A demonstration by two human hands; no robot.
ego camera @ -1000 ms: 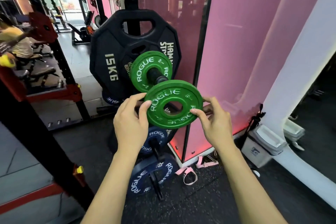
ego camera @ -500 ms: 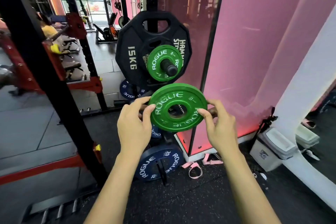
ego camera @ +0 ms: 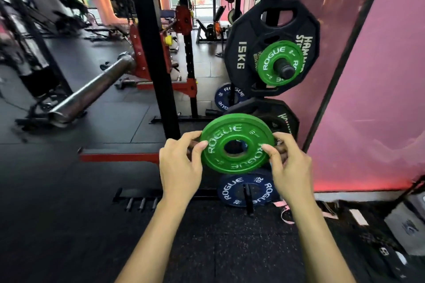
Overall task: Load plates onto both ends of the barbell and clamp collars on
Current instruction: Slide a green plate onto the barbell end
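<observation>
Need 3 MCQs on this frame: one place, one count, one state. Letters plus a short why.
1. Where is the bare barbell sleeve?
A. upper left of the held plate
B. below the hands
C. against the pink wall

2. How many green Rogue plates show?
A. one
B. two
C. four

3. How is the green plate held?
A. left hand only
B. both hands at its rim
C. resting on the floor

Key:
1 A: the sleeve juts from the rack, left of the hands.
2 B: one held, one on the storage peg.
3 B: left hand and right hand pinch opposite edges.
</observation>
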